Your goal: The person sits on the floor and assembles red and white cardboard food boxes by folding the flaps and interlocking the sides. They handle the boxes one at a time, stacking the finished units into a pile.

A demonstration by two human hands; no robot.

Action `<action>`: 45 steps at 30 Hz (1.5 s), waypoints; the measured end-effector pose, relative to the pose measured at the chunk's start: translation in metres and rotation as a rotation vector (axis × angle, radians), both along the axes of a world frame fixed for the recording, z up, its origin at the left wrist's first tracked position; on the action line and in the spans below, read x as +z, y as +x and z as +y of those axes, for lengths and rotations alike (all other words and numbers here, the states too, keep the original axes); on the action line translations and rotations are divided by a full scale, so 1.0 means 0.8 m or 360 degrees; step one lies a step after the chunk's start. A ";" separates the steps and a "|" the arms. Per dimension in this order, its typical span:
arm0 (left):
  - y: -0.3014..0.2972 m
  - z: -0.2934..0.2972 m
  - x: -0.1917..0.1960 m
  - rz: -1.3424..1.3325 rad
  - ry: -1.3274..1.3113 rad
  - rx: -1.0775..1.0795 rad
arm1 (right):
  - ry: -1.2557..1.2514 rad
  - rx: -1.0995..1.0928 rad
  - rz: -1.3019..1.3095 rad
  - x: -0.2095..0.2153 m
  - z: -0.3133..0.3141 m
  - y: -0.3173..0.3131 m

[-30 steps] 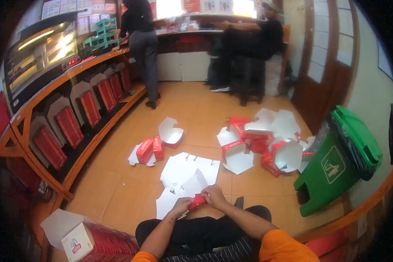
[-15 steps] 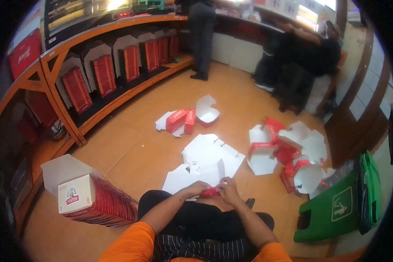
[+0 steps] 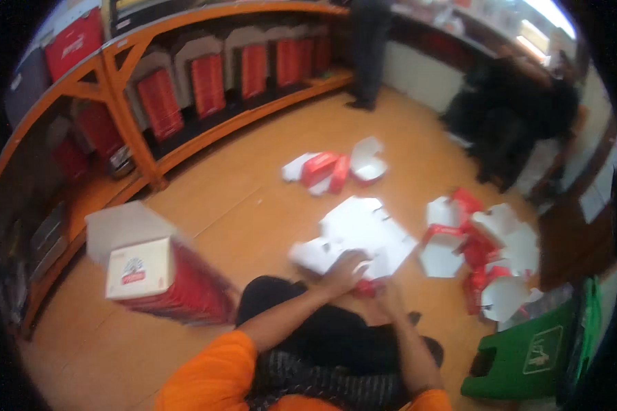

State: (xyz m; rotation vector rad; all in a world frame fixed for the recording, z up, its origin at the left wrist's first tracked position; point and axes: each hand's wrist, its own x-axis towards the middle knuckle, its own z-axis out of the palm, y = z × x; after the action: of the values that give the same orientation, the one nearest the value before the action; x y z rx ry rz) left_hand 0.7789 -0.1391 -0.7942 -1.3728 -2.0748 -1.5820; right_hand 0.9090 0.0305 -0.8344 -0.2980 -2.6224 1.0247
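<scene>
Two hands meet low on your lap: your left hand (image 3: 343, 270) and right hand (image 3: 391, 298) pinch a small red box (image 3: 367, 288), fingers closed on it. Squeeze too hard and the thin card may tear.

Whole frame is motion-blurred. Left hand (image 3: 346, 270) and right hand (image 3: 391, 298) smear together over a small red piece (image 3: 367, 288); finger positions and grip can't be told. The flat white cartons (image 3: 363, 233) under the hands are partly covered, edges soft. The stack of red cartons (image 3: 161, 277) at left is streaked, count unreadable. 2 people at the top: the standing one (image 3: 370, 48) is cut off above the legs by the edge, the dark figure (image 3: 514, 116) on the right is too blurred to resolve. The green bin (image 3: 528, 356) is clipped by the rim.
</scene>
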 end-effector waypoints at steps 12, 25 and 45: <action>0.008 -0.013 -0.004 -0.0572 -0.0094 0.0186 | -0.0465 -0.0035 0.0031 0.036 0.019 -0.003; -0.024 -0.004 -0.021 -0.0696 -0.0187 -0.0063 | -0.0318 -0.0205 0.0054 0.031 0.029 0.002; 0.001 0.003 -0.017 -0.0494 -0.0458 0.0318 | 0.0048 0.0126 0.0053 0.040 0.013 -0.001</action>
State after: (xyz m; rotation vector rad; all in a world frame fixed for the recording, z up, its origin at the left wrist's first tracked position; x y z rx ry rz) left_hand 0.7797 -0.1369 -0.8075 -1.0008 -2.6155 -1.5388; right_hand 0.9078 0.0407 -0.8022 -0.1700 -2.6359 1.0054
